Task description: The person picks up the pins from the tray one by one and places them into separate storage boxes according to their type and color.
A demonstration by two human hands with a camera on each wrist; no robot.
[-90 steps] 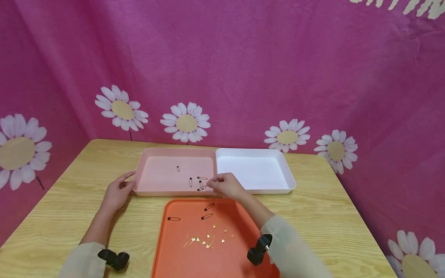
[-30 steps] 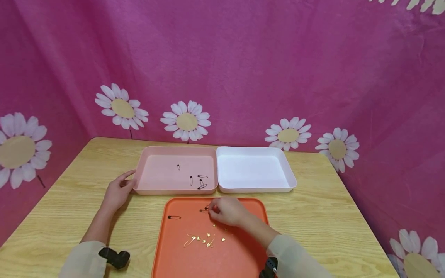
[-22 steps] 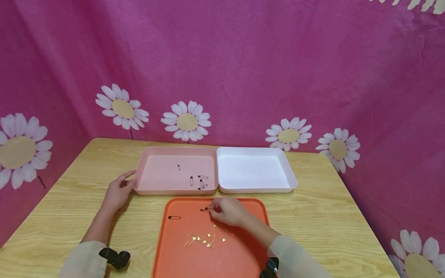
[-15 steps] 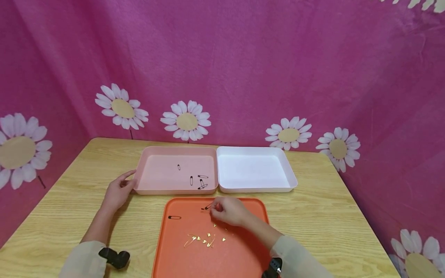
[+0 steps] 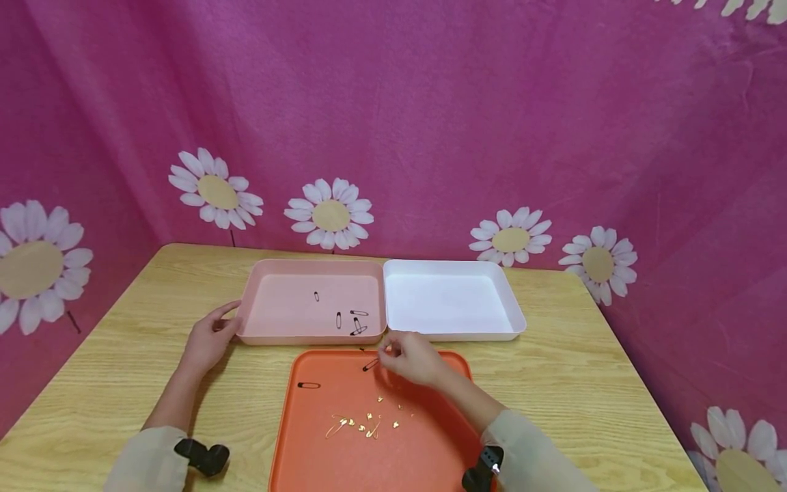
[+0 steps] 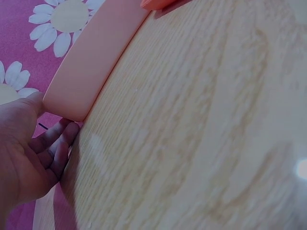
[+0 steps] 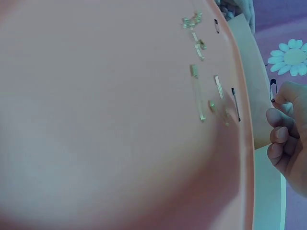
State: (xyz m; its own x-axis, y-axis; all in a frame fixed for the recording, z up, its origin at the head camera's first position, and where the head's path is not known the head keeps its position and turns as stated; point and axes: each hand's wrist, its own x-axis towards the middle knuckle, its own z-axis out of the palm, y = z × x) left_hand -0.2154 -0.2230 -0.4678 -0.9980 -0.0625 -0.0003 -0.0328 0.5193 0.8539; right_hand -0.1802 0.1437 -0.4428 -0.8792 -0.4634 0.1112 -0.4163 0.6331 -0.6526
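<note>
My right hand (image 5: 413,357) pinches a black safety pin (image 7: 273,90) between thumb and forefinger, above the far edge of the orange tray (image 5: 284,437). The other fingers curl loosely below. Two more black safety pins lie on that tray, one (image 5: 370,365) just under the right hand and one (image 5: 309,385) at the left. Several small gold safety pins (image 5: 361,428) are scattered at its middle. Several black safety pins (image 5: 339,320) lie in the pink tray (image 5: 270,339). My left hand (image 5: 208,343) rests with relaxed fingers against the pink tray's left end.
A white tray (image 5: 455,336) stands against the pink one's right side. All the trays sit on a wooden table (image 5: 572,383). Behind the table hangs a pink curtain (image 5: 418,137) with daisies. Each sleeve carries a black wrist camera (image 5: 203,458).
From the pink tray, my right hand came back to the orange tray and picked up a black safety pin. It now rises toward the far edge with it. The left hand stays put.
</note>
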